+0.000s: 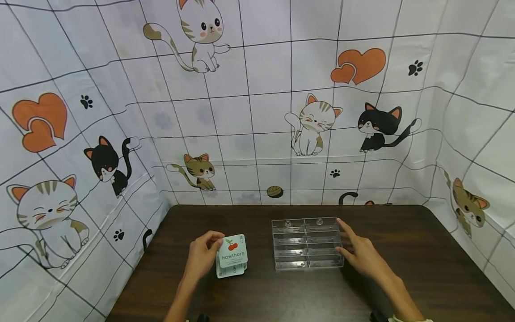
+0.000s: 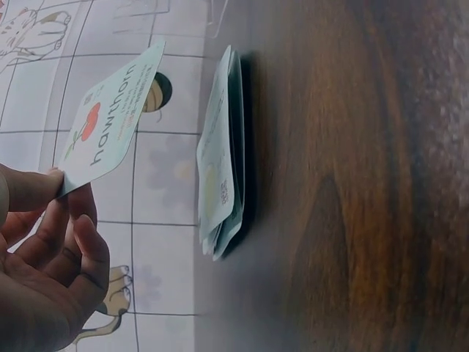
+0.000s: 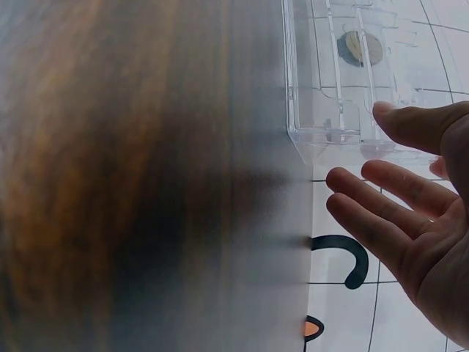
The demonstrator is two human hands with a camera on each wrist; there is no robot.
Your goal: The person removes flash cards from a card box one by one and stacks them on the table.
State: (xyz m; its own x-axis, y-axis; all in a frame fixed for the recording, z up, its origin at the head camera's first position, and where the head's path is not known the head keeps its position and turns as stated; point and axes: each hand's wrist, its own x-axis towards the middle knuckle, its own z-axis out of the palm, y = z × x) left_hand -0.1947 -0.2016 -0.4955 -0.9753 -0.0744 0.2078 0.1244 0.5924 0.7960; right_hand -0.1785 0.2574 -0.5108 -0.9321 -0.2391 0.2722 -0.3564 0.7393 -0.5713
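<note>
My left hand [image 1: 203, 251] pinches a pale green hawthorn card [image 1: 233, 251] by its corner, thumb against fingers. Red fruit and the word "hawthorn" are printed on its face. In the left wrist view the card is lifted above a small stack of similar cards [image 2: 220, 154] lying on the table. A clear plastic rack [image 1: 307, 243] with two columns of compartments sits to the right of the cards. My right hand [image 1: 360, 252] is at the rack's right side, thumb and forefinger tips right at its edge. In the right wrist view its fingers are extended.
The dark wooden table [image 1: 261, 295] carries the cards and the rack. A white cloth [image 1: 265, 116] with cat, heart and paw prints hangs behind and along both sides of the table.
</note>
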